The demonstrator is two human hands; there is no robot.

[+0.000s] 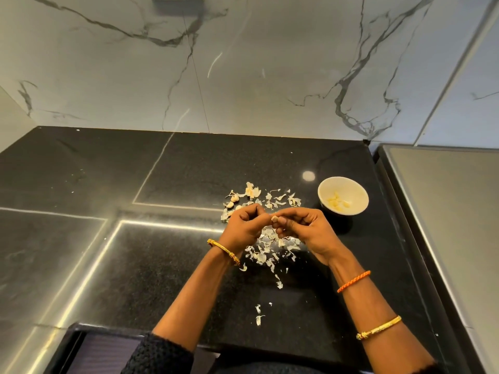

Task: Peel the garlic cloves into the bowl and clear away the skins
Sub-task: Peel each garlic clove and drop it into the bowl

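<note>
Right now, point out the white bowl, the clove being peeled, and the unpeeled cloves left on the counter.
white round bowl [359, 197]: head view, bare inner wall.
garlic clove being peeled [275, 218]: head view, exposed tip between both hands' fingertips.
unpeeled garlic cloves [234, 197]: head view, nearer clove's body, behind the left hand.

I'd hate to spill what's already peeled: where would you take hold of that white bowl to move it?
Probably by the rim of the white bowl, pinching its left edge, the side nearest the hands. It stands upright and open, with peeled cloves low inside, so fingers over the lip would clear them. A raised counter edge crowds its right.
</note>
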